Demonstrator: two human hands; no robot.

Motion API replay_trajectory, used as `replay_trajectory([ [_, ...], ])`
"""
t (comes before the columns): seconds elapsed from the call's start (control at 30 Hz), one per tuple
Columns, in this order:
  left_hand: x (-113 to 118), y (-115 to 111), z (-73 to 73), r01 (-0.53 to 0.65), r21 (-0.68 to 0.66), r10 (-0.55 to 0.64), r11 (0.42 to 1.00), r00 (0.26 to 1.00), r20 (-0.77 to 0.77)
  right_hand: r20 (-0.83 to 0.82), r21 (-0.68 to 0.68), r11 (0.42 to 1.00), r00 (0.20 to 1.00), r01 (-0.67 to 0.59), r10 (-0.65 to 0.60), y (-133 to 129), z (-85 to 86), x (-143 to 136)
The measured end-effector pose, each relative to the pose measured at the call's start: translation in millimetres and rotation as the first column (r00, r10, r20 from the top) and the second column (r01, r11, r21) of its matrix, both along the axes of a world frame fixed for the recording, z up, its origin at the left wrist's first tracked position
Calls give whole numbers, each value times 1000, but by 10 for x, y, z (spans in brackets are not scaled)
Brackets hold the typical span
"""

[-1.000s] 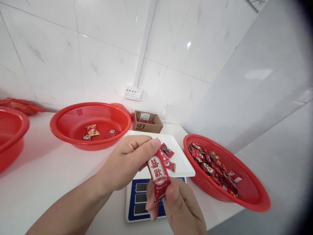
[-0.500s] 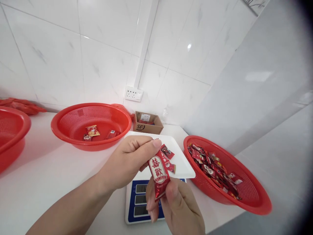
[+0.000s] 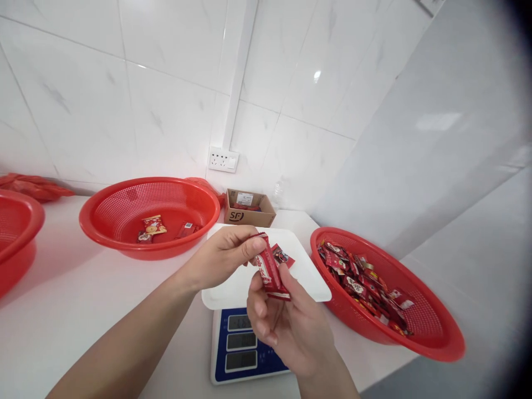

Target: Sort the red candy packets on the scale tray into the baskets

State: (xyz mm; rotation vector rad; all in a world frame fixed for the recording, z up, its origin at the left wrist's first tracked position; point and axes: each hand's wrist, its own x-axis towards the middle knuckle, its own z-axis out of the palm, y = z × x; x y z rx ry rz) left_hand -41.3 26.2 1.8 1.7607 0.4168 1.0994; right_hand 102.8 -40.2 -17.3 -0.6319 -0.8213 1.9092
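Note:
A red wrapped candy (image 3: 272, 271) with white lettering is held over the scale. Pinching its upper end are the thumb and fingers of my left hand (image 3: 228, 252). Its lower end is gripped by my right hand (image 3: 291, 321), palm turned up. Behind the candy, another small red packet (image 3: 286, 257) lies on the white pan of the scale (image 3: 224, 289). My right hand partly covers the blue panel (image 3: 228, 368) with its dark displays.
Right of the scale, a red basket (image 3: 440, 338) holds a pile of packets. Back left, another red basket (image 3: 108, 235) holds several packets. A third red basket (image 3: 20, 244) is cut off at the left edge. A cardboard box (image 3: 255, 216) stands by the wall.
The candy has been turned in my hands, so its label now faces more to the side. My right hand has moved up and its palm has rotated upward.

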Motion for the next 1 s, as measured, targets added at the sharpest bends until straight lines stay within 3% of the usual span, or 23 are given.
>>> replay_trajectory([
  [0.17,39,10,-61,-103,29,104,994,994,-26,169,191,947,941,259,-292,11,-44,43],
  [0.3,73,-33,-39,-169,-16,168,985,983,-78,328,364,877,837,315,-437,31,-104,74],
  [0.4,99,-86,-2,-153,-92,147,984,987,-65,401,416,869,803,269,-441,-1,-102,74],
  [0.57,105,-179,-5,17,-214,6,977,994,110,428,421,880,807,222,-408,-142,-26,47],
  [0.83,60,-291,4,-43,-87,57,995,986,156,465,501,837,748,218,-473,-240,30,68],
  [1.0,55,-299,22,-36,-97,51,995,987,150,480,524,820,716,229,-507,-236,33,59],
])
